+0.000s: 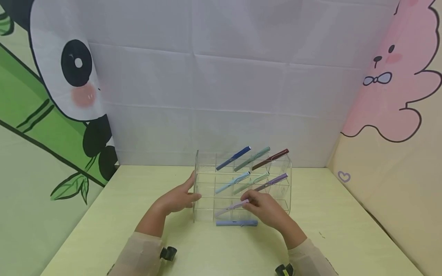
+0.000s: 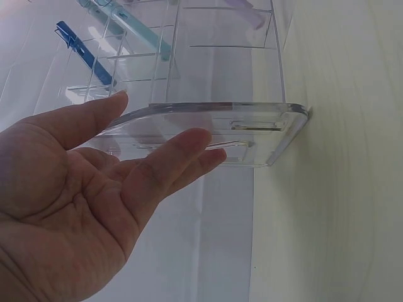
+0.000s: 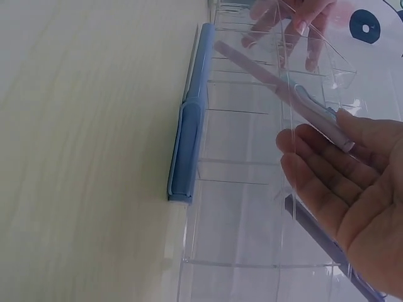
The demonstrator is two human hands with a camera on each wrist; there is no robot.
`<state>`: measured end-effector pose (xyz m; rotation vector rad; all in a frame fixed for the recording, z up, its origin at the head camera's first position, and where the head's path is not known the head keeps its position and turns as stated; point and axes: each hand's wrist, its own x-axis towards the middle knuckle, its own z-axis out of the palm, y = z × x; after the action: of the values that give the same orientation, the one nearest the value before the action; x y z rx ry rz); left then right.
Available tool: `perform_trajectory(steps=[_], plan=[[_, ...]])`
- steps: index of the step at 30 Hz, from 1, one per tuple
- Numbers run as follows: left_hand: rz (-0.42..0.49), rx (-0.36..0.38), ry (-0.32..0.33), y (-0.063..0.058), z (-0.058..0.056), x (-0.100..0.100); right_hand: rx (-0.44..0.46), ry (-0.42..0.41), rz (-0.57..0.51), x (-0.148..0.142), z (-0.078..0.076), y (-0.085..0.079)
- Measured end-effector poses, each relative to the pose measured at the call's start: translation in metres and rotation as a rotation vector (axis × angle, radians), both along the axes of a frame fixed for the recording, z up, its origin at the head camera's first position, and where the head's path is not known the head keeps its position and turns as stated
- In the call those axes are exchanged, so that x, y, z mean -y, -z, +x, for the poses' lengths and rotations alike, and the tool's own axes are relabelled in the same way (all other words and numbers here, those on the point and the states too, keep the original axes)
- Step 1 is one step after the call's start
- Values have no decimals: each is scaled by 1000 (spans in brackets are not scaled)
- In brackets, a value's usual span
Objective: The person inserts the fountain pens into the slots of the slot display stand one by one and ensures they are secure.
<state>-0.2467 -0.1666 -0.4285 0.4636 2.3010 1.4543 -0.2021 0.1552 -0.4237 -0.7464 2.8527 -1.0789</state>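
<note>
A clear acrylic pen rack with tiered rows stands on the table. My left hand is at the rack's left side panel, fingers extended against or close to its outer face, as the left wrist view of the hand shows. My right hand pinches the upper end of a lilac pen between thumb and fingers. That pen lies slanted in the lowest tier, its other end toward the rack's left. A periwinkle-blue pen lies flat on the table along the rack's front.
Above, the rack bears a dark blue pen, a grey-green pen, a dark red pen, a light blue pen, a pale green pen and a purple pen. A white cloth hangs behind the table.
</note>
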Motion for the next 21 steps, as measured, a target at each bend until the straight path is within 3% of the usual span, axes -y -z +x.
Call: perform_trajectory(steps=[9,17,19,21], plan=[[-12,11,-10,0,-1,-1,73,-31,-9,-3,4,-10],[-16,10,-4,0,-3,-1,16,124,17,-11,18,-41],[-18,14,-8,1,-3,0,8,98,70,-13,24,-50],[-23,16,-14,1,-3,0,22,22,145,-15,30,-56]])
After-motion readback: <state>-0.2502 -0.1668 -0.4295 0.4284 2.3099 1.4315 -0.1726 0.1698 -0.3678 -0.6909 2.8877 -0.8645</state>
